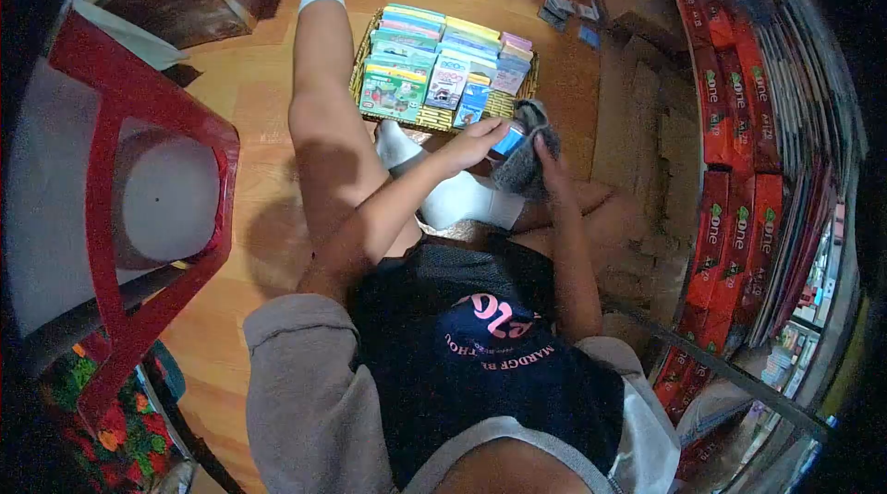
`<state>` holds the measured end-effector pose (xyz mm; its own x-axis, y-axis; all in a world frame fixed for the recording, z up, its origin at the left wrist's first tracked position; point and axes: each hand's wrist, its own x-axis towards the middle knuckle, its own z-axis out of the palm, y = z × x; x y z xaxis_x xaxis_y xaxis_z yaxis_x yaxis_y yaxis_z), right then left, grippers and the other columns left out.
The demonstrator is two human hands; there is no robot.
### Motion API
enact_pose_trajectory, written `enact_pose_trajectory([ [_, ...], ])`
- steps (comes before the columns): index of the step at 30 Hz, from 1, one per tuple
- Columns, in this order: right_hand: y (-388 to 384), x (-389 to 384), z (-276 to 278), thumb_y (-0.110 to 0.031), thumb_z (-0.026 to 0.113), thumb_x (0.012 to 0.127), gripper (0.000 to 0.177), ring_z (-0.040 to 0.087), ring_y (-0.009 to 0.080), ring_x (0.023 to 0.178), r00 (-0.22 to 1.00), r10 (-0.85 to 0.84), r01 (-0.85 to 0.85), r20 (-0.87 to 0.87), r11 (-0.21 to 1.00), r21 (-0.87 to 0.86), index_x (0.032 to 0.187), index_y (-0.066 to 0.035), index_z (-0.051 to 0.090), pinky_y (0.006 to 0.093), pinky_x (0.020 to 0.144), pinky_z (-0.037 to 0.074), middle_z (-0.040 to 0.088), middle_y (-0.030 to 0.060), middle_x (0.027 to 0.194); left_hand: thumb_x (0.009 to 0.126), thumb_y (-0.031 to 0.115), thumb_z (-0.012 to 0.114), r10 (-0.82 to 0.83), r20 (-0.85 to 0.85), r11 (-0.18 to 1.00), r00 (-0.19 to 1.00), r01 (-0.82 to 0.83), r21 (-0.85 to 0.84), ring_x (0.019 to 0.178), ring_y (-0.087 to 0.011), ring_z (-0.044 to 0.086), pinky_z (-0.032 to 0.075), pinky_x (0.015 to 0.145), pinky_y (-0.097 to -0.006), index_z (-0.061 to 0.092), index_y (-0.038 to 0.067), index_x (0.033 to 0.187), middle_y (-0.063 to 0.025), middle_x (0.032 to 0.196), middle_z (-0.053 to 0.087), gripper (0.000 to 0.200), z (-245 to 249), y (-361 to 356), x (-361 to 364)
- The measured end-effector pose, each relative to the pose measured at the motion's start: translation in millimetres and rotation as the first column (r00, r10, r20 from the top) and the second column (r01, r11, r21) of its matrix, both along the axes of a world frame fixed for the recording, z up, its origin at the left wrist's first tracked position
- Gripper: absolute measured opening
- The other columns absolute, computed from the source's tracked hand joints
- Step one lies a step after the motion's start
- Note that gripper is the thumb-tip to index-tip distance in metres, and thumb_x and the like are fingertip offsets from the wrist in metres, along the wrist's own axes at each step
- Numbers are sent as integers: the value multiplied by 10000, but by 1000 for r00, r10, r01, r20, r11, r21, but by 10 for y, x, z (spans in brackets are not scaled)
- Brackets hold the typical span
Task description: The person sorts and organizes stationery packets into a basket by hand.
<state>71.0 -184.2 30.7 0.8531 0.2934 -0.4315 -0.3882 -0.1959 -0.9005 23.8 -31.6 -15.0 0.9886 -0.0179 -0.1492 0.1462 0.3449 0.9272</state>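
Observation:
My left hand [469, 145] is closed on a small blue packet [508, 140], gripping it between thumb and fingers. My right hand [556, 172] holds a grey fuzzy cloth [522, 169] bunched up against the packet. Part of the cloth wraps above and behind the packet, so its full shape is hidden. Just beyond my hands stands a wicker basket [358, 78] with rows of small colourful packs. At the front of it are a green-and-white pack [392, 93], a white pack [447, 80] and a blue pack [471, 104].
I sit on a wooden floor [268, 152], legs around the basket. To the left is a red-and-white chair [97, 115]. On the right, a shelf holds stacked red paper packs [730, 226]. Small grey and blue packets [565, 10] lie beyond the basket.

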Motion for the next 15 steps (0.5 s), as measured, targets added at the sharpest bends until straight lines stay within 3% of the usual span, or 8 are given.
enact_pose_trajectory([
  [2,-71,-83,-159,-277,638,719,537,470,217,964,995,-21,33,-102,992,120,1138,-27,413,319,827,383,486,100,1075,863,235,419,19,337,894,941,-167,415,974,-200,396,293,879,-295,515,45,1023,-101,973,446,267,-62,-15,4],
  [5,-120,-181,-345,-263,649,710,542,487,203,940,998,3,5,-66,992,126,1134,-19,415,312,816,395,502,85,1053,847,218,451,-16,406,797,914,-234,556,958,-225,386,279,884,-288,524,91,1036,-110,922,442,239,-104,-52,-43],
  [7,-81,-229,-316,-251,660,701,553,486,201,940,991,-77,94,-107,982,164,1133,-12,414,311,825,391,502,83,1051,823,230,499,-15,378,785,926,-223,578,911,-224,407,318,841,-282,521,107,1049,-112,884,436,257,-40,-49,-79],
  [9,-52,-197,-169,-248,662,699,566,471,204,963,994,-64,80,-87,979,188,1143,-10,403,315,841,379,490,87,1069,790,234,557,-53,365,826,930,-165,540,765,-146,461,393,689,-255,515,86,1043,-77,804,457,296,70,-16,-103],
  [10,-50,-178,-113,-244,664,698,580,456,207,986,996,-57,69,-64,976,207,1152,-8,391,319,857,367,477,91,1087,758,233,603,-36,181,914,983,-41,403,585,-62,436,376,517,-214,535,50,997,-26,666,461,309,96,-5,-101],
  [11,-63,-152,-136,-244,664,698,580,456,207,986,996,-61,73,-64,975,209,1152,-8,391,319,857,367,477,91,1087,758,233,603,-40,181,913,983,-37,405,585,-62,436,376,517,-214,535,50,997,-26,666,461,309,88,23,-78],
  [13,-99,-102,-236,-249,666,699,566,454,210,990,996,-92,90,21,995,49,1139,-5,409,324,862,363,478,93,1094,725,264,633,-221,-47,917,974,223,331,581,-83,468,398,525,-248,552,29,1000,-32,617,529,371,97,120,-38],
  [15,-129,-115,-348,-266,662,701,554,463,217,982,991,-76,73,107,997,31,1125,0,425,325,860,365,485,98,1092,696,226,666,-187,14,892,982,164,421,517,-67,449,381,473,-223,584,13,935,-10,562,511,331,138,187,-55],
])
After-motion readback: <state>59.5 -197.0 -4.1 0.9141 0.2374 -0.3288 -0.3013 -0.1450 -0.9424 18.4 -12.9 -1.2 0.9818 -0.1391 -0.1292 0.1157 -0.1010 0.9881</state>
